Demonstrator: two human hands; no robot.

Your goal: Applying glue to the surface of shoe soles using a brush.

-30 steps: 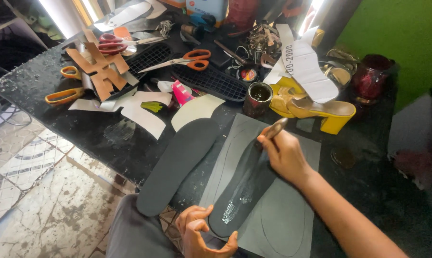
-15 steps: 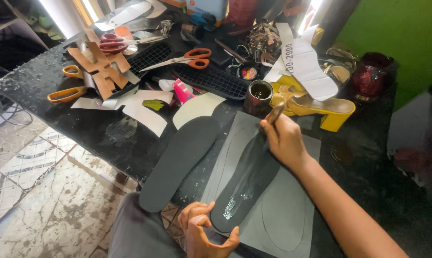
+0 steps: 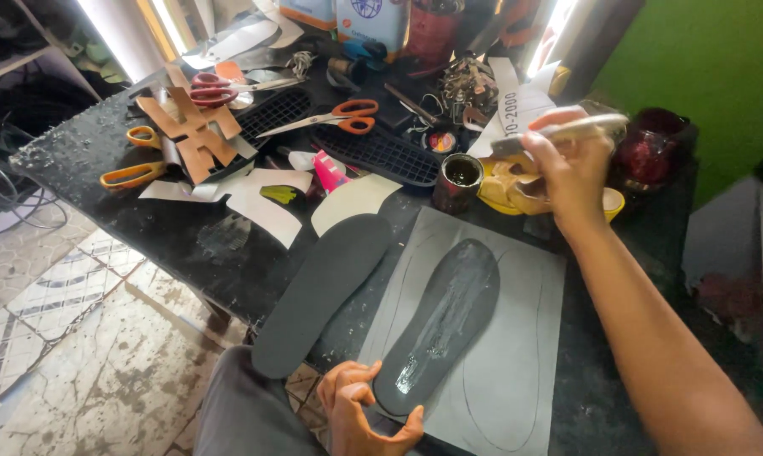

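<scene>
My right hand (image 3: pixel 569 165) is raised above the bench, shut on a small brush (image 3: pixel 567 131) held level near the yellow shoe (image 3: pixel 508 190). My left hand (image 3: pixel 360 405) pinches the heel end of a dark sole (image 3: pixel 441 325) whose top shines wet. That sole lies on a grey sheet (image 3: pixel 516 355) marked with sole outlines. A second, dry dark sole (image 3: pixel 318 291) rests to its left, hanging over the bench edge. A small open tin (image 3: pixel 459 179) of dark liquid stands just beyond the sheet.
The black bench (image 3: pixel 170 236) holds orange-handled scissors (image 3: pixel 339 118), red-handled scissors (image 3: pixel 221 86), brown cardboard cutouts (image 3: pixel 192 131), white paper patterns (image 3: pixel 259 198), a black grid sole (image 3: pixel 377 152), a pink bottle (image 3: pixel 329 173) and a dark red jar (image 3: pixel 647 152). Tiled floor lies at left.
My right hand has lifted the brush off the wet sole and swung it up and right, past the tin. My left hand still holds the sole's heel.
</scene>
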